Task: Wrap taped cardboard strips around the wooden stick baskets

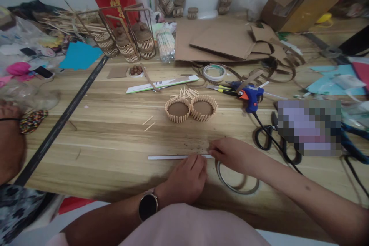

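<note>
A narrow white-faced strip of tape (164, 157) lies straight along the wooden table in front of me. My left hand (186, 178), fingers curled together, presses on the strip near its middle. At the strip's right end, my right hand (230, 155) is closed in a pinch; its fingertips partly hide what they grip. Just below the right hand is a tape roll (238, 191), a thin ring partly covered by that hand. Beyond my hands, two round cardboard bases ringed with short sticks, a left one (178, 119) and a right one (204, 117), stand side by side.
Loose sticks (187, 93) lie behind the bases. A blue glue gun (252, 98), its cord and black-handled scissors (263, 138) occupy the right. Cardboard sheets (213, 46) and finished stick baskets (127, 48) stand behind. Another person's arm (11, 150) rests at the left edge.
</note>
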`<state>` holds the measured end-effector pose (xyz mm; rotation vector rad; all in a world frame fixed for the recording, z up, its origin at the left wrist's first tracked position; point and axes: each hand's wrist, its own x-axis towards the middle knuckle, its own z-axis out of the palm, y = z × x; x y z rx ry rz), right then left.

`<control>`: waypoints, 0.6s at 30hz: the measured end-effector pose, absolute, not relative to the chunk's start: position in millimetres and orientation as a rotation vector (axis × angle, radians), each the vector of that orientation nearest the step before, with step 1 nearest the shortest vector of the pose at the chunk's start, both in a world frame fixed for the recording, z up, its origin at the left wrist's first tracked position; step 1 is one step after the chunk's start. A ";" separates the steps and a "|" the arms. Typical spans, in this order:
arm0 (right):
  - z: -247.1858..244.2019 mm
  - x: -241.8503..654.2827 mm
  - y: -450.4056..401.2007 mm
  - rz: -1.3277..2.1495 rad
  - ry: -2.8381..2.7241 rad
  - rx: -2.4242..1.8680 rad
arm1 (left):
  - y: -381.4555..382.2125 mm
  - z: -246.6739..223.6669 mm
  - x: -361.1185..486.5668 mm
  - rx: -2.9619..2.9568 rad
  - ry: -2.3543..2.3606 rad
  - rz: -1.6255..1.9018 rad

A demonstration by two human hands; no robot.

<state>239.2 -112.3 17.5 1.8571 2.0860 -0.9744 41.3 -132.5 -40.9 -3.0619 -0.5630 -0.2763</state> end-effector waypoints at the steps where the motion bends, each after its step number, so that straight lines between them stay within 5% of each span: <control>1: 17.0 241.4 -111.7 -1.000 2.082 1.847 | -132.6 -41.4 41.2 -3.052 -0.563 -0.283; 12: 25.9 282.9 -119.4 -1.279 2.043 1.838 | -130.9 -37.7 41.2 -2.971 -0.504 -0.389; 18: 20.5 309.8 -129.4 -1.345 1.983 1.925 | -131.1 -34.8 41.6 -3.023 -0.503 -0.159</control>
